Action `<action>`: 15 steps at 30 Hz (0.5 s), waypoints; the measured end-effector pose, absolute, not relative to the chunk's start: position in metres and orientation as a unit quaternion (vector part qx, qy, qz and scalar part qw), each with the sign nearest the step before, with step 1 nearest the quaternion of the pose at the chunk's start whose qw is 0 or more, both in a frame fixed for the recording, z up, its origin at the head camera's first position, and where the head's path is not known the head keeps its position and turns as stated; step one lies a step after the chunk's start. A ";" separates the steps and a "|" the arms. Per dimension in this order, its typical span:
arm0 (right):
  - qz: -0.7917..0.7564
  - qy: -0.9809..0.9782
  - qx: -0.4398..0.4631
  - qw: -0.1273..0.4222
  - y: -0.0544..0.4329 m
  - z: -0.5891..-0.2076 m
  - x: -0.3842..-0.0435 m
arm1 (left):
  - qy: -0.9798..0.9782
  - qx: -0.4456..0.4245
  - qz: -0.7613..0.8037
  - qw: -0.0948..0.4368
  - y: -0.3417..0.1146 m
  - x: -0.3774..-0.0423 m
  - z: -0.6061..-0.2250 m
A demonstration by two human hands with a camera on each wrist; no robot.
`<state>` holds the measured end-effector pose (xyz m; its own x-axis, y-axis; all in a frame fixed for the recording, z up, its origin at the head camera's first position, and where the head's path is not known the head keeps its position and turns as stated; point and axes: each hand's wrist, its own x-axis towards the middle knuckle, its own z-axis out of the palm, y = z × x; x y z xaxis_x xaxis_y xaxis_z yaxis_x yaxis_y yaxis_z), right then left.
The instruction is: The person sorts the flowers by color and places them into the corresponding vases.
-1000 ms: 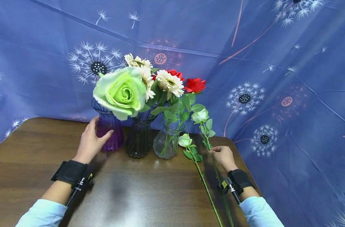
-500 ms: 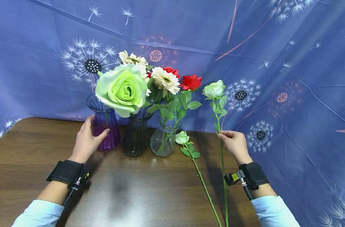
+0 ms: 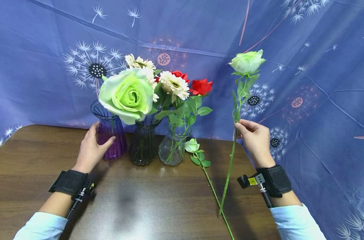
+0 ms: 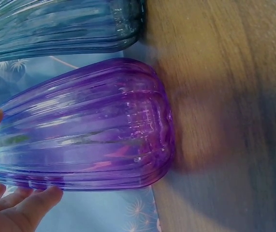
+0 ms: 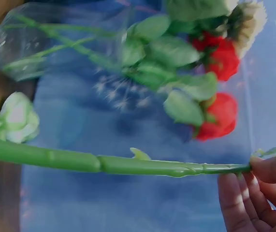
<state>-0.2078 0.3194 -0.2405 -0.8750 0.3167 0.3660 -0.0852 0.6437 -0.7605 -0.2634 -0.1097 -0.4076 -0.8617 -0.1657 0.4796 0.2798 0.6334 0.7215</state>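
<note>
My left hand (image 3: 92, 146) holds the purple glass vase (image 3: 119, 138) low on its body, thumb in front and fingers at its left side. A big pale-green rose (image 3: 128, 95) leans out above this vase. My right hand (image 3: 255, 141) pinches the green stem of a white-green artificial rose (image 3: 246, 63) just under its leaves. That rose stands upright in the air, its stem slanting down toward the table. In the right wrist view the stem (image 5: 142, 164) runs from the fingertips across the picture. A second white-green rose (image 3: 192, 145) lies on the table.
Right of the purple vase stand a dark ribbed vase (image 3: 142, 146) and a clear glass vase (image 3: 170, 151). Cream daisies (image 3: 174, 83) and red roses (image 3: 201, 87) rise above them. A blue dandelion-print cloth (image 3: 182, 26) hangs behind the wooden table (image 3: 158, 200).
The right hand has lifted the white-green rose up from the table and raised it at the right, its stem swinging leftward at the bottom. The left hand stays at the purple vase.
</note>
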 end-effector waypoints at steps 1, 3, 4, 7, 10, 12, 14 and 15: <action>0.431 -0.865 -0.061 0.251 0.316 -0.238 -0.207 | -0.865 -0.033 -0.428 0.261 -0.110 -0.263 -0.408; 0.452 -0.849 -0.046 0.269 0.310 -0.233 -0.205 | -0.864 -0.033 -0.429 0.261 -0.110 -0.263 -0.407; 0.458 -0.844 -0.039 0.276 0.307 -0.231 -0.203 | -0.864 -0.033 -0.429 0.261 -0.110 -0.263 -0.407; 0.483 -0.823 -0.009 0.298 0.297 -0.222 -0.197 | -0.867 -0.030 -0.426 0.257 -0.110 -0.263 -0.407; 0.514 -0.799 0.021 0.311 0.285 -0.214 -0.193 | -0.870 -0.027 -0.423 0.252 -0.110 -0.262 -0.407; 0.542 -0.777 0.043 0.316 0.277 -0.208 -0.191 | -0.871 -0.025 -0.423 0.249 -0.110 -0.262 -0.407; 0.558 -0.762 0.066 0.322 0.268 -0.203 -0.188 | -0.871 -0.024 -0.422 0.249 -0.110 -0.262 -0.407; 0.564 -0.756 0.079 0.325 0.264 -0.200 -0.187 | -0.871 -0.024 -0.423 0.249 -0.110 -0.262 -0.407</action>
